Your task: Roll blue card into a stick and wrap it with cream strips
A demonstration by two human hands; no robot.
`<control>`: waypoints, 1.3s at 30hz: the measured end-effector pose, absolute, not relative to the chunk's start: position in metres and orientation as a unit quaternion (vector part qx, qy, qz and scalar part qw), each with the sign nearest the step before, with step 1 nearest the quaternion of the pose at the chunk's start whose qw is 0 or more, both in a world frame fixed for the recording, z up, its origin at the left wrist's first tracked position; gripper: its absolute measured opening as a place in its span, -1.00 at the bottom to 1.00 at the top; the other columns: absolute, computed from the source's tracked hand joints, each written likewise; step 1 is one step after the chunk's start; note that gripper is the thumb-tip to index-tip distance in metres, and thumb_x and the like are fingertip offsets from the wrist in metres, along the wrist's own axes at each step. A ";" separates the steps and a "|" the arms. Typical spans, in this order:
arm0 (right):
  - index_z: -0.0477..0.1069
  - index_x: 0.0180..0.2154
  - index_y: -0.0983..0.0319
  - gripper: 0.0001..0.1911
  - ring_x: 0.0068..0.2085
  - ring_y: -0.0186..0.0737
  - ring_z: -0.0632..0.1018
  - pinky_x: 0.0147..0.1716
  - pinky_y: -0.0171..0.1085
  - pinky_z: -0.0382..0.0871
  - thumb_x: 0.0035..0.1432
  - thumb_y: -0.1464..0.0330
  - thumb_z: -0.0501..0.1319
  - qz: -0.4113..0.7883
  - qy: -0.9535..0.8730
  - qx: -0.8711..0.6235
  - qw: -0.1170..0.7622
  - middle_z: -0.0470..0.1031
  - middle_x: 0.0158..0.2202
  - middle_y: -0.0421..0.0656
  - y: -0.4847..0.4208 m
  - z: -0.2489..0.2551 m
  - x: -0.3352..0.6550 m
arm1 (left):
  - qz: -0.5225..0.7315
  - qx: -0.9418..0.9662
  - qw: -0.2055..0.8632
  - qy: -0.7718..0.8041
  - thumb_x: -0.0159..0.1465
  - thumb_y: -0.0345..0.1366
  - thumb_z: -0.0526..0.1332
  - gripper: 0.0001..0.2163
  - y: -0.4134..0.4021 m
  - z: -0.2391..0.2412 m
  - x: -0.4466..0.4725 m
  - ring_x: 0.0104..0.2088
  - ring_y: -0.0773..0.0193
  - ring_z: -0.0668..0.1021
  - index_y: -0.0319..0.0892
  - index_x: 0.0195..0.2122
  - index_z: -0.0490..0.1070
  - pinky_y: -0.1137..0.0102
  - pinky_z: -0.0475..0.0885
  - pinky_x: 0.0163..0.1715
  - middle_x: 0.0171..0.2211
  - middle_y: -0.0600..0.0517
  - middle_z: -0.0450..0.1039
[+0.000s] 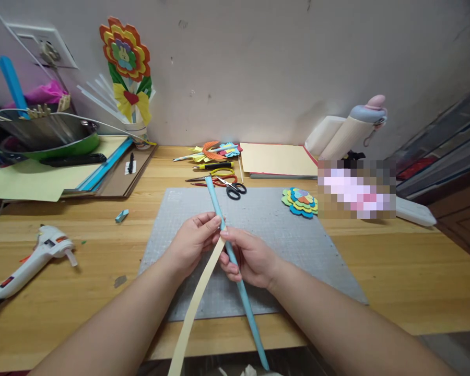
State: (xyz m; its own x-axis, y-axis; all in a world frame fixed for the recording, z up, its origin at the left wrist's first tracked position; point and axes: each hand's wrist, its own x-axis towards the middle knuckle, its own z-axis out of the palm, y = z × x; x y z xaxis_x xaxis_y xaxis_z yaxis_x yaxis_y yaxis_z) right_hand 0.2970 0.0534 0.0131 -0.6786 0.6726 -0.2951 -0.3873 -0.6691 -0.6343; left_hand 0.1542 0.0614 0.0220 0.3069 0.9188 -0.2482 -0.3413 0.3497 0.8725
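Observation:
My left hand [196, 241] is closed on a light-blue rolled paper tube [247, 310], gripping it above its middle. Just below, my right hand [254, 256] has its fingers around the same tube, and its thumb presses a cream paper strip [198, 295] against it. From that pinch the strip hangs down toward me past the table edge. The tube slants from the scissors at the far side to below the table edge. Under both hands lies a grey cutting mat [297, 271]. A layered paper flower [301, 201] rests at the mat's right edge.
A white glue gun [31, 263] lies at the left. Black-handled scissors [234, 190] and pliers [219, 173] are beyond the tube's far end. A paper flower [125, 55] stands in a cup [138, 134]. Cream paper sheets [278, 159] are stacked by the wall, near a bottle [354, 128].

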 end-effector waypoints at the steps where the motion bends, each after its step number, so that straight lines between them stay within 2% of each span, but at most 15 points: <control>1: 0.22 -0.36 0.19 -0.77 -0.73 -0.45 0.28 -0.80 -0.49 0.14 0.08 0.22 0.23 0.867 -0.277 -0.270 0.313 0.39 -0.62 -0.30 0.053 0.015 0.297 | 0.442 0.366 0.717 0.395 0.09 -0.16 0.34 -0.75 0.061 0.022 0.154 -0.68 0.45 0.40 -0.23 -0.39 0.37 0.55 0.30 -0.66 -0.63 0.14 0.32; 5: 0.18 -0.37 0.18 -0.73 -0.75 -0.53 0.23 -0.83 -0.54 0.08 0.04 0.25 0.28 0.830 -0.302 -0.307 0.354 0.35 -0.59 -0.36 0.051 0.021 0.294 | 0.471 0.356 0.697 0.407 0.08 -0.18 0.35 -0.76 0.061 0.023 0.156 -0.70 0.51 0.35 -0.23 -0.42 0.36 0.60 0.27 -0.67 -0.65 0.18 0.30; 10: 0.15 -0.41 0.17 -0.70 -0.80 -0.49 0.23 -0.90 -0.50 0.12 0.00 0.23 0.27 0.766 -0.366 -0.361 0.385 0.33 -0.65 -0.40 0.050 0.019 0.290 | 0.468 0.342 0.698 0.420 0.07 -0.17 0.35 -0.75 0.059 0.025 0.160 -0.66 0.44 0.44 -0.21 -0.43 0.34 0.55 0.35 -0.63 -0.62 0.16 0.38; 16: 0.16 -0.42 0.18 -0.73 -0.78 -0.44 0.29 -0.89 -0.47 0.18 0.04 0.21 0.23 0.704 -0.429 -0.405 0.395 0.33 -0.67 -0.39 0.048 0.016 0.290 | 0.463 0.340 0.701 0.422 0.04 -0.16 0.37 -0.73 0.057 0.026 0.162 -0.73 0.47 0.34 -0.22 -0.46 0.34 0.56 0.20 -0.72 -0.69 0.18 0.29; 19: 0.20 -0.38 0.19 -0.71 -0.76 -0.48 0.28 -0.86 -0.51 0.16 0.07 0.17 0.24 0.705 -0.425 -0.390 0.412 0.33 -0.64 -0.39 0.045 0.017 0.292 | 0.475 0.334 0.695 0.424 0.02 -0.17 0.39 -0.72 0.057 0.028 0.159 -0.71 0.51 0.28 -0.23 -0.44 0.35 0.58 0.15 -0.70 -0.68 0.19 0.26; 24: 0.21 -0.36 0.19 -0.71 -0.71 -0.50 0.30 -0.80 -0.52 0.19 0.12 0.16 0.25 0.752 -0.371 -0.344 0.423 0.36 -0.58 -0.35 0.038 0.022 0.296 | 0.505 0.334 0.677 0.419 0.02 -0.14 0.39 -0.70 0.056 0.032 0.154 -0.71 0.58 0.01 -0.25 -0.41 0.36 0.61 -0.06 -0.71 -0.71 0.27 0.00; 27: 0.24 -0.32 0.21 -0.67 -0.68 -0.47 0.35 -0.78 -0.49 0.25 0.17 0.06 0.15 0.809 -0.321 -0.288 0.399 0.38 -0.53 -0.29 0.035 0.025 0.298 | 0.494 0.345 0.678 0.421 0.03 -0.11 0.38 -0.67 0.053 0.034 0.153 -0.70 0.57 -0.01 -0.26 -0.35 0.41 0.60 -0.08 -0.71 -0.71 0.27 -0.02; 30: 0.25 -0.28 0.20 -0.55 -0.66 -0.39 0.42 -0.79 -0.42 0.32 0.12 -0.06 0.10 0.824 -0.315 -0.282 0.377 0.38 -0.49 -0.27 0.034 0.027 0.300 | 0.480 0.361 0.672 0.433 0.02 -0.14 0.39 -0.70 0.048 0.036 0.155 -0.70 0.57 0.05 -0.27 -0.39 0.43 0.59 -0.05 -0.70 -0.71 0.24 0.07; 32: 0.22 -0.30 0.19 -0.59 -0.67 -0.38 0.43 -0.80 -0.41 0.33 0.08 -0.01 0.18 0.806 -0.336 -0.317 0.370 0.38 -0.49 -0.29 0.035 0.027 0.300 | 0.475 0.368 0.667 0.441 -0.01 -0.18 0.41 -0.73 0.046 0.036 0.158 -0.69 0.57 0.13 -0.27 -0.45 0.43 0.58 0.00 -0.69 -0.69 0.20 0.17; 35: 0.19 -0.34 0.20 -0.71 -0.69 -0.38 0.44 -0.75 -0.39 0.36 0.04 0.20 0.26 0.781 -0.364 -0.357 0.361 0.41 -0.52 -0.31 0.039 0.031 0.303 | 0.471 0.369 0.665 0.447 -0.01 -0.20 0.42 -0.75 0.044 0.036 0.161 -0.66 0.55 0.21 -0.26 -0.46 0.43 0.59 0.06 -0.66 -0.64 0.15 0.28; 39: 0.28 -0.26 0.23 -0.75 -0.56 -0.26 0.56 -0.59 -0.34 0.44 -0.04 0.36 0.24 0.811 -0.363 -0.350 0.297 0.53 -0.49 -0.20 0.052 0.043 0.324 | 0.485 0.338 0.693 0.413 0.06 -0.16 0.37 -0.73 0.048 0.036 0.154 -0.70 0.57 0.04 -0.27 -0.36 0.45 0.60 -0.03 -0.69 -0.72 0.24 0.06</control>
State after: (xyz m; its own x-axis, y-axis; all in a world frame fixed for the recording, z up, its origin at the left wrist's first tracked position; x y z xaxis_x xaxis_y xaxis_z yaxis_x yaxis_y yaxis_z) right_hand 0.3243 0.0525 0.0432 -0.5783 0.7359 -0.3520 -0.2277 -0.5600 -0.7966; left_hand 0.1537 0.0480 0.0363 0.1886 0.9509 -0.2454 -0.3920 0.3020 0.8690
